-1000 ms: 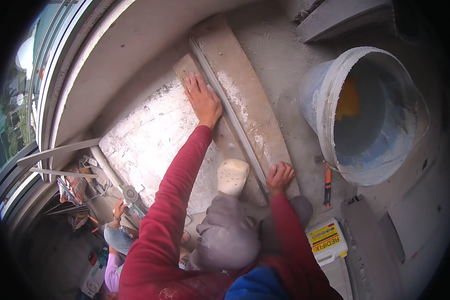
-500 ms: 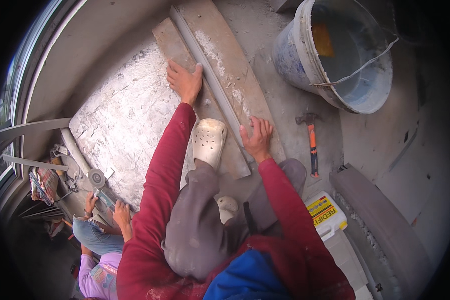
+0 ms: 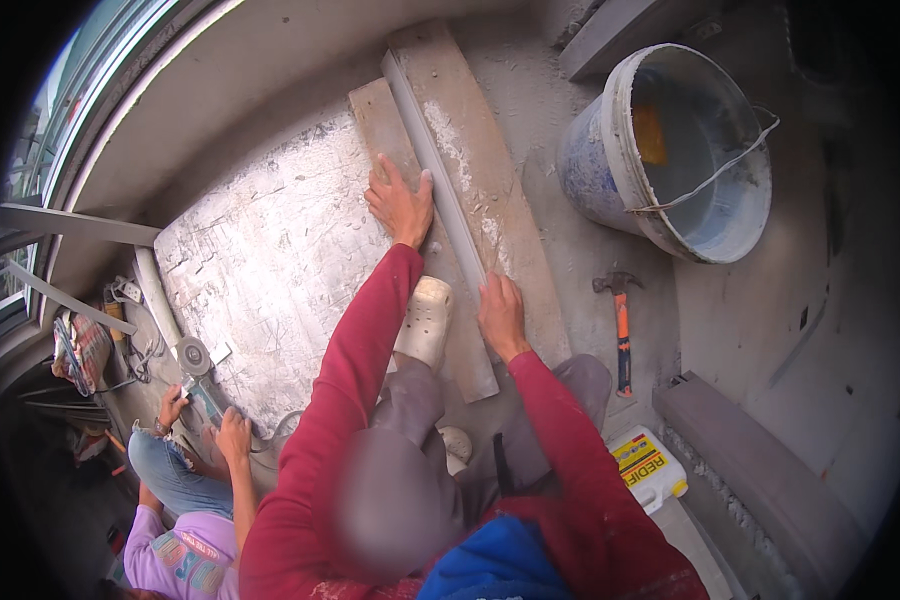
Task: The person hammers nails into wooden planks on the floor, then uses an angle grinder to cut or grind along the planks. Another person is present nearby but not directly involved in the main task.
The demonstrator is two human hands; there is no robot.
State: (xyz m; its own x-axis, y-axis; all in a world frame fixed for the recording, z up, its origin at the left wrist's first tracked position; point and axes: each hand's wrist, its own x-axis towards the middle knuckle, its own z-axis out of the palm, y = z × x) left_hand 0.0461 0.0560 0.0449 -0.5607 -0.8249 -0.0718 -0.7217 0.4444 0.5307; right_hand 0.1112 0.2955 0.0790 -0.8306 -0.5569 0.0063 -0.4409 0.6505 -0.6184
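Observation:
A long grey strip (image 3: 433,155), straight-edged, lies between a narrow wooden board (image 3: 380,122) on its left and a wider plank (image 3: 485,150) with white residue on its right. My left hand (image 3: 400,208) rests on the narrow board, fingers spread and thumb against the strip's edge. Lower down, my right hand (image 3: 503,315) has its fingers together at the near part of the strip, beside the wide plank; its fingertips partly cover the strip. My light clog (image 3: 425,325) stands by the narrow board's near end.
A dirty bucket (image 3: 620,150) with water and an orange-brown item stands at far right. A claw hammer (image 3: 622,330) and a yellow-labelled white jug (image 3: 648,465) lie nearer. At left, a co-worker's hands (image 3: 232,435) hold an angle grinder (image 3: 198,375) beside a scuffed pale sheet (image 3: 270,260).
My right hand has gone from spread fingers on the wide plank to fingers drawn together at the strip. My left hand stays on the narrow board. The whole view has shifted slightly.

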